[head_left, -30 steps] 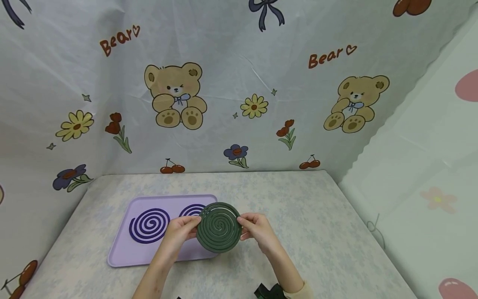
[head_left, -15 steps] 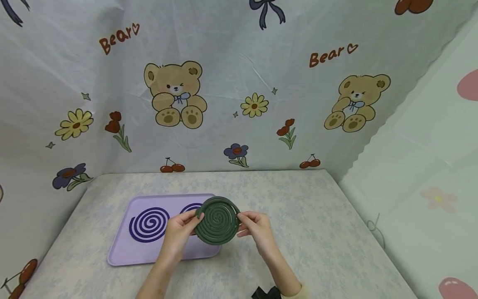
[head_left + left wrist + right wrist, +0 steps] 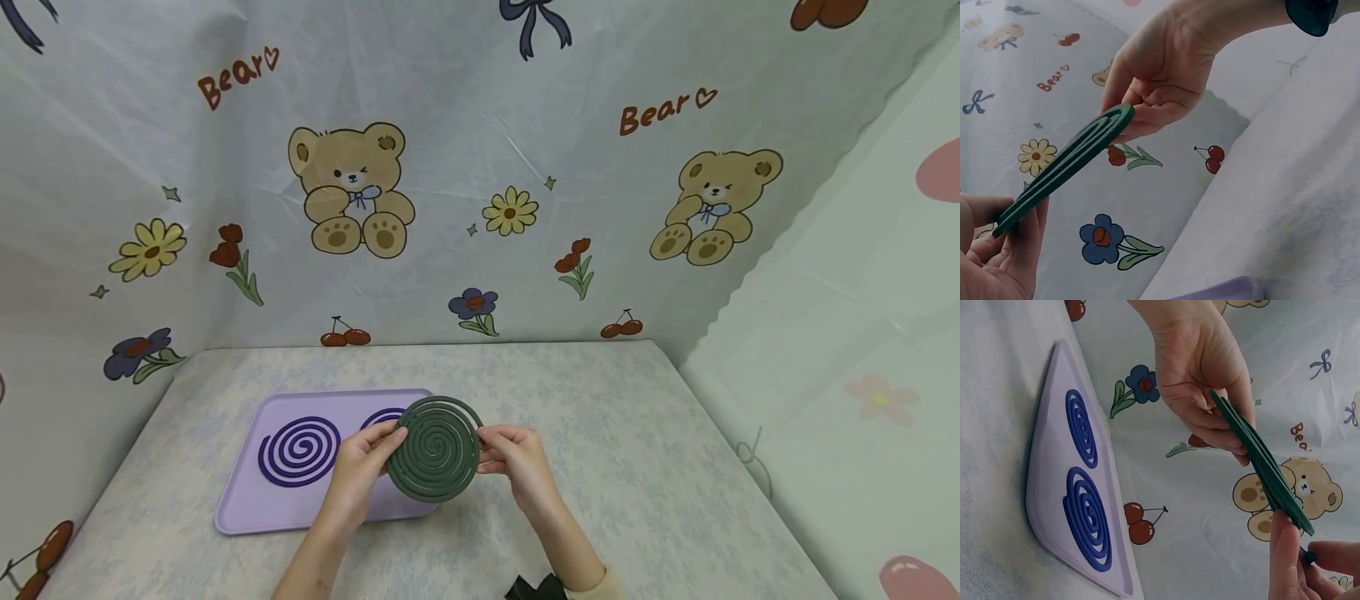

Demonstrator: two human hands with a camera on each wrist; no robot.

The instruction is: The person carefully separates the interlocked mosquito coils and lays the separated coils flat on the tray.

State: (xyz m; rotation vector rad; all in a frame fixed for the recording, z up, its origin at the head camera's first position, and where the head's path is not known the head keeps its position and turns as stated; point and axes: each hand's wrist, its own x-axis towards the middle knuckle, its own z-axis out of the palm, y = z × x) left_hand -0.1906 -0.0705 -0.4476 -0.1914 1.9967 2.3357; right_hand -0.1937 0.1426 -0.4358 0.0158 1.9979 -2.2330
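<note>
A round dark-green mosquito coil, its spiral wound tight, is held up between both hands, over the tray's right end in the head view. My left hand pinches its left edge between thumb and fingers. On the opposite side, my right hand pinches the outer end of the coil, where a gap shows along the upper right. Edge-on in the left wrist view, the green coil shows more than one layer at its far end. In the right wrist view, a short end sits between my right fingertips, apart from the main disc.
A light-purple tray lies on the left of the pale table. On it are two purple spiral coils, the left one in full view, the right one mostly hidden behind my left hand and the green coil. A patterned cloth hangs behind.
Both hands have raised the green coil slightly and shifted it a little left. The gap at its upper right outer ring has widened. The tray and purple coils have not moved.
</note>
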